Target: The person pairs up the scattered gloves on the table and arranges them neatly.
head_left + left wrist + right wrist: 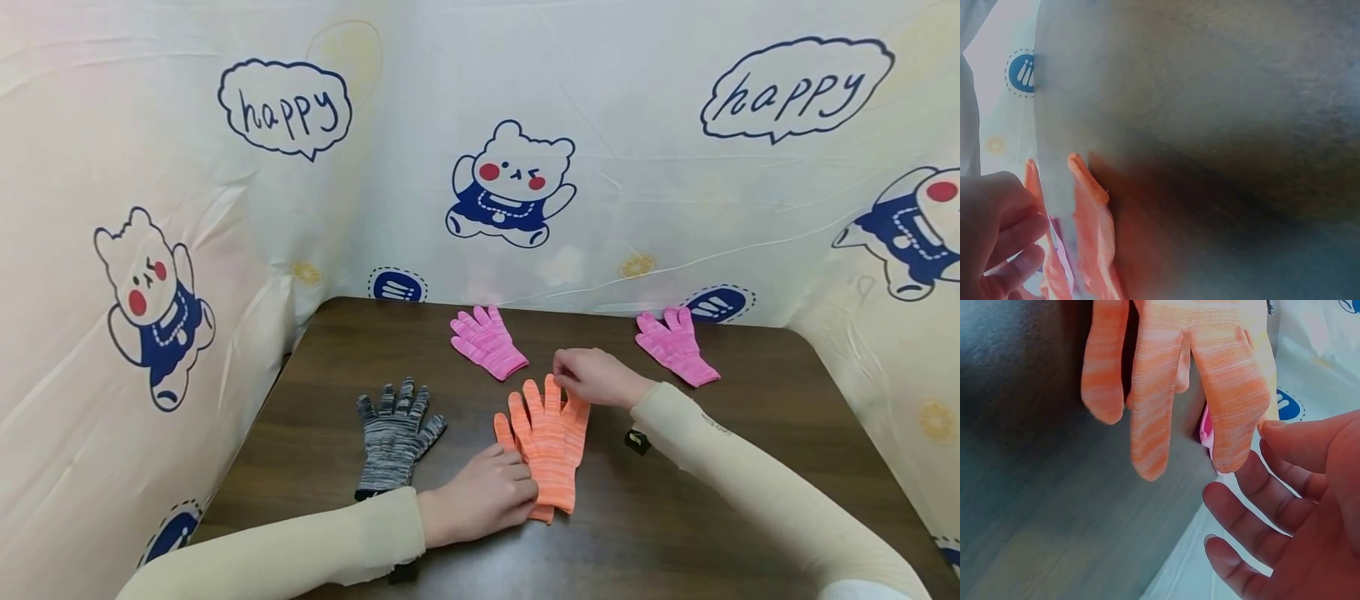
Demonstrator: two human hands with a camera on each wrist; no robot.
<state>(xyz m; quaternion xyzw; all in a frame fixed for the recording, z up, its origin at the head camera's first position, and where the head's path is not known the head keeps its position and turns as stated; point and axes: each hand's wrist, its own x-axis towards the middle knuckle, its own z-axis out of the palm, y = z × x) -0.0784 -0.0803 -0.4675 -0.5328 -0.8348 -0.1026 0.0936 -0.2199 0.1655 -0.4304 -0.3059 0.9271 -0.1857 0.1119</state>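
Two orange gloves lie overlapping on the table, fingers toward the back wall. My left hand pinches the upper one's left edge near the cuff; in the left wrist view the hand has curled fingers against orange fabric, beside a raised orange cuff. At the top right of the pair, my right hand pinches a glove fingertip. Up close in the right wrist view, thumb and forefinger of the hand hold the edge of an orange glove, the other fingers loosely bent.
A grey-black glove lies left of the orange pair. Toward the back edge of the brown table are two pink gloves, one left and one right. A small black tag hangs under the right sleeve. Printed cloth surrounds the table.
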